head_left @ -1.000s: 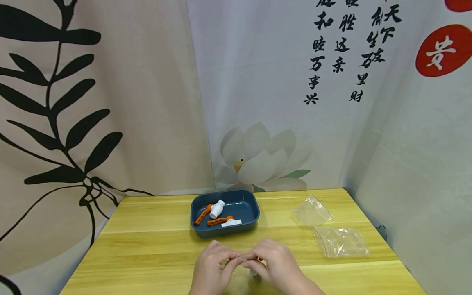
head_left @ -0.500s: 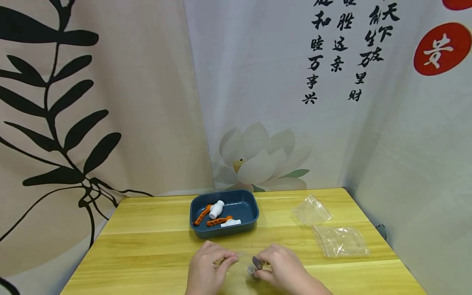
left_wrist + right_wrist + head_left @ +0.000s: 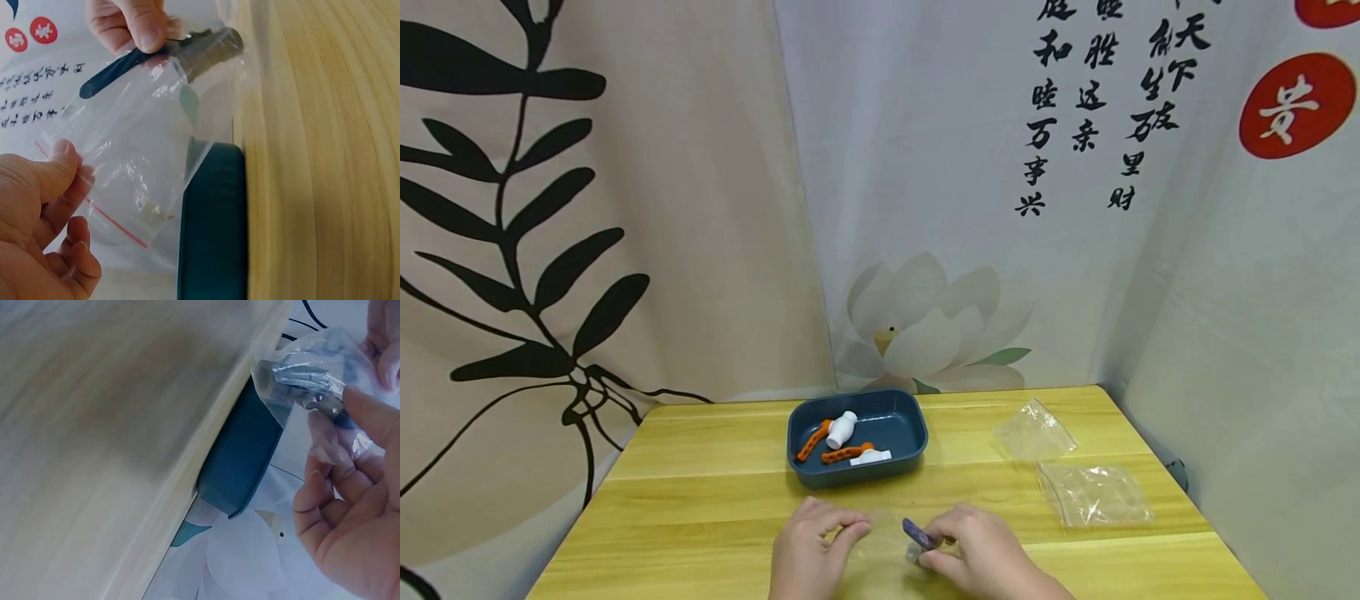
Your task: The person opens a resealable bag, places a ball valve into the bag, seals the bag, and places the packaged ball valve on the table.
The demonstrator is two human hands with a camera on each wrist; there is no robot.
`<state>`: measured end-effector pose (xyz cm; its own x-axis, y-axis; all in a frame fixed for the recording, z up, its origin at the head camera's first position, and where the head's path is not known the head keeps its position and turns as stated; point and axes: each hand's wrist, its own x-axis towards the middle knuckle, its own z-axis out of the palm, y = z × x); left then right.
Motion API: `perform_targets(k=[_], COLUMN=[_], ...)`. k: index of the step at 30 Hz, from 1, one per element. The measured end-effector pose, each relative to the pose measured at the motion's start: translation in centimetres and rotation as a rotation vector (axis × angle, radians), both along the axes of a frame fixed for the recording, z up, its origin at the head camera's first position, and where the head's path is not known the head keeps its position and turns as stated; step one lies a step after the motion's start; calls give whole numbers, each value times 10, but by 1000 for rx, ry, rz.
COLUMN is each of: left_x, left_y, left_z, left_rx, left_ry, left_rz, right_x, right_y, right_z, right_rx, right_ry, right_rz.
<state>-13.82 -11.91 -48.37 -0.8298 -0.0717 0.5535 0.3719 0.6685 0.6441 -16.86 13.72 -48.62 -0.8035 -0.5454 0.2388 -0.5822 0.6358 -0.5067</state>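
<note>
A clear zip bag point(image 3: 137, 144) with a red strip is stretched between my two hands above the wooden table. Inside it is a valve with a grey tubular body point(image 3: 212, 53) and a long dark blue lever handle point(image 3: 917, 533). My left hand point(image 3: 814, 546) pinches the bag at its red-striped edge between thumb and fingers. On the other side, my right hand point(image 3: 976, 546) grips the valve near the base of its lever, with the plastic around it. In the right wrist view the valve's round open end point(image 3: 265, 379) shows through the film.
A dark blue tray point(image 3: 857, 479) stands at the table's back, holding a white valve point(image 3: 842, 428) with an orange lever and another white piece point(image 3: 871, 457) with an orange lever. Two clear plastic bags, one farther back point(image 3: 1036, 429) and one nearer point(image 3: 1096, 494), lie to the right.
My hands were together at the bag's edge and have moved apart, the left hand leftward. The valve's lever has come into view at my right fingers, and the bag spreads between the hands.
</note>
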Motion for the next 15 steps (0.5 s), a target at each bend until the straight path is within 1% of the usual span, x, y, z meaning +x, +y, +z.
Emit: perform_targets(k=[3, 10, 15], left_x=[0, -1, -1], left_y=[-1, -5, -10], left_z=[1, 5, 7], left_rx=[5, -3, -16], left_ry=[-26, -110, -123], left_rz=[-4, -1, 22], right_x=[2, 5, 6], right_y=[3, 11, 17], right_z=[4, 7, 7], right_rx=[-26, -26, -35], right_ry=[-24, -40, -74], right_rz=[-8, -25, -48])
